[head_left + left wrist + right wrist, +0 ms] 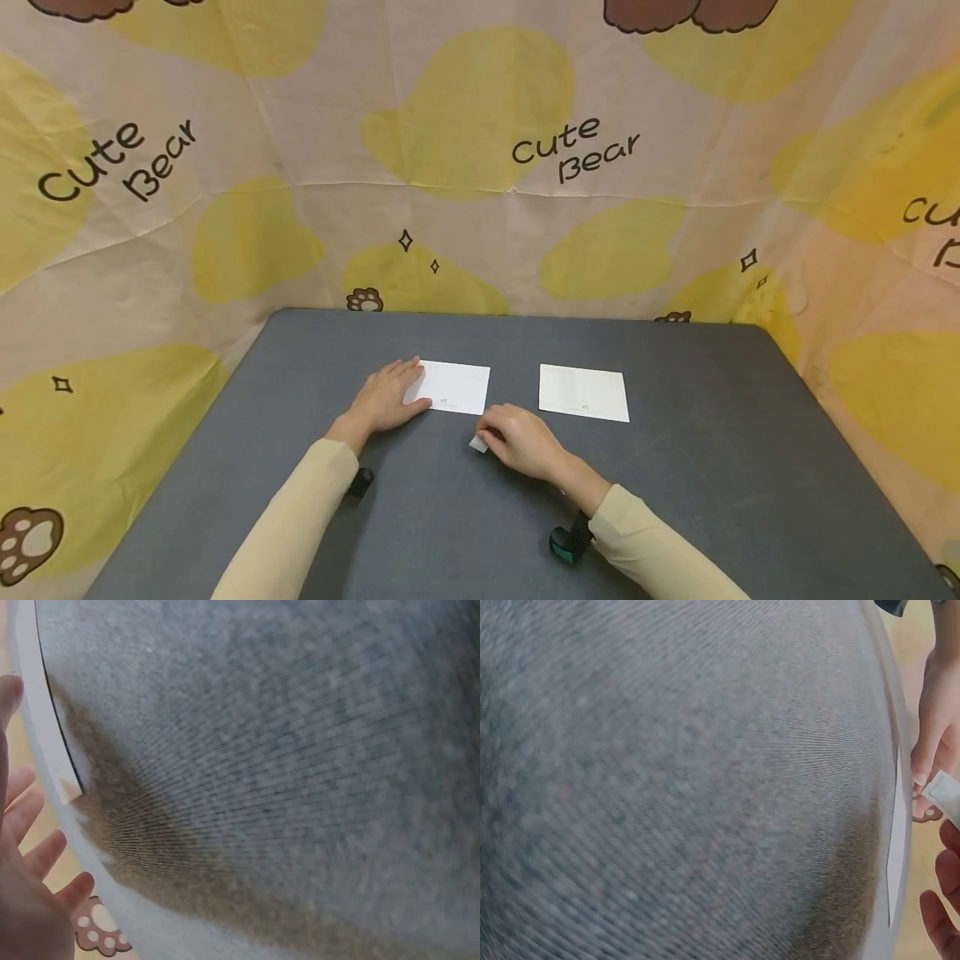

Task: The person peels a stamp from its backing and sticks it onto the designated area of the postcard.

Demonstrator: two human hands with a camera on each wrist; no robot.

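My left hand [385, 398] rests with fingers spread on the left end of a white envelope-sized card [456, 385], which lies flat on the grey table and has a small print near its lower edge. Just below that card's lower right corner, my right hand [523, 440] pinches a small pale stamp [478, 444] between thumb and fingers. Toothed edges show on the stamp [943, 792] in the right wrist view. A second, similar white card [583, 392] lies to the right, apart from both hands. In the left wrist view, the left fingers [46, 855] appear straight.
The grey table [712, 467] has rounded far corners. Behind it hangs a cloth [465, 117] with yellow patches and printed words, also draped along the sides. A dark wrist camera [570, 542] hangs below the right sleeve, another [362, 482] by the left.
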